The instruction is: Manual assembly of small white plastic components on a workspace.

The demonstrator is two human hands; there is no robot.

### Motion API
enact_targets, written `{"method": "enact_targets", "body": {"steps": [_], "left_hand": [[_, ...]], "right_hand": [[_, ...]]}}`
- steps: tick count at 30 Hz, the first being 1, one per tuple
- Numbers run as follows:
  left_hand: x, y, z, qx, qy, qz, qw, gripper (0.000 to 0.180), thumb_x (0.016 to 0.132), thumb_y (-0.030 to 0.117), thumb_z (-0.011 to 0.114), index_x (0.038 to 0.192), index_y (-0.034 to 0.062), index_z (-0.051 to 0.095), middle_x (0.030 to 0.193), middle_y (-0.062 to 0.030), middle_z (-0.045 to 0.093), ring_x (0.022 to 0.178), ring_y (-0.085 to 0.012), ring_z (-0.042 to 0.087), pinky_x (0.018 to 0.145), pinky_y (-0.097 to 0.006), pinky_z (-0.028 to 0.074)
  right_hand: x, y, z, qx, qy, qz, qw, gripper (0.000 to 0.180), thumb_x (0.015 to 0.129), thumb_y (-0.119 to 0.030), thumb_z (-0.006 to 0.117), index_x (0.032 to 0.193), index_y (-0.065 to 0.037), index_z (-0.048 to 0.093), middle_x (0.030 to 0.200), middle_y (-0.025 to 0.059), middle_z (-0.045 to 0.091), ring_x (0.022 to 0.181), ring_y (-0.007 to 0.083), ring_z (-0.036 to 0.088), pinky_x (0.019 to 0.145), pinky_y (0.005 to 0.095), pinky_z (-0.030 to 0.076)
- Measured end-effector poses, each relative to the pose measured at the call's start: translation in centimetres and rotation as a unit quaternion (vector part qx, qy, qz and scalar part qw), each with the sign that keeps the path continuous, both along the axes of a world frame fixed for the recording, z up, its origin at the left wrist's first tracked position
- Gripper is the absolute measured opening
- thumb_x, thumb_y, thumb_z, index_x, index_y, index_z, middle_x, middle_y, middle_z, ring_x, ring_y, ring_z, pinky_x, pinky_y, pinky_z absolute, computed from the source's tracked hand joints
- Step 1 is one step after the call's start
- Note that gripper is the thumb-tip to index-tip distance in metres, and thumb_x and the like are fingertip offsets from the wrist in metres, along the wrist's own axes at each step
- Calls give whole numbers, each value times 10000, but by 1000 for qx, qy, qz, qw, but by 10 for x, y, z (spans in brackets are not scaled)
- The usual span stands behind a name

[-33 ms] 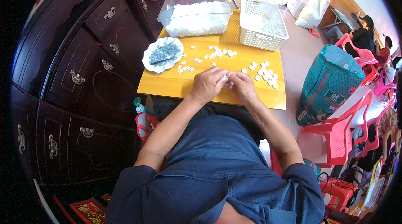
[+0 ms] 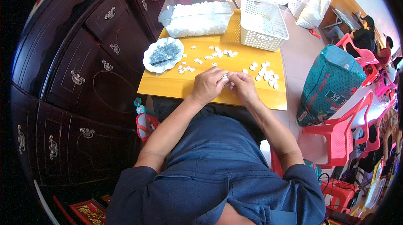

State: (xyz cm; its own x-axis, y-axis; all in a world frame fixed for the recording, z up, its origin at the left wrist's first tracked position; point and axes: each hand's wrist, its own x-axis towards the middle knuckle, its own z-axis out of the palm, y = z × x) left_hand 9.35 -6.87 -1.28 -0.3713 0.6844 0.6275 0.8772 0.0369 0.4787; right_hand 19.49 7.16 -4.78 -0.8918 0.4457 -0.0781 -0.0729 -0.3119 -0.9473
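Near the table's front edge, my left hand and my right hand meet, fingers pinched together. Between the fingertips shows a small white plastic piece with dark spots; the fingers hide most of it. Ahead of my left hand lie several small white rectangular pieces with dark marks. Rounded white pieces are scattered to the right of my right hand. A scalloped white plate at the left holds many small grey parts and a thin dark stick.
On the yellow table, a clear bin of white pieces stands at the back, beside a white perforated basket. Dark cabinets line the left. A teal bag and red chairs stand right. Other people sit farther off.
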Motion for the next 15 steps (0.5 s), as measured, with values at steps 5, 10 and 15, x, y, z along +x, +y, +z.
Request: {"method": "enact_targets", "body": {"steps": [5,10,15], "left_hand": [[-4,-2,2,-42,-99,-5,994,311,796,110,786,1087,30,713,967,-116,694,711,-215,674,678,-343,547],[-40,-9,-26,-75,-60,98,991,379,810,125,773,1164,23,684,1011,-137,685,773,-239,677,721,-374,548],[-48,-3,-32,-106,-34,148,983,318,858,123,715,1160,29,685,1012,-156,686,909,-314,678,796,-414,546]], "right_hand": [[2,8,5,108,-27,-17,994,244,999,-223,627,936,-10,727,808,24,712,691,80,618,637,228,483],[15,39,23,462,-93,-145,870,221,951,-219,633,965,-34,753,845,139,752,680,276,708,670,359,552],[18,54,14,569,-98,-220,787,197,916,-222,667,904,-45,751,955,149,710,833,358,687,751,434,546]]}}
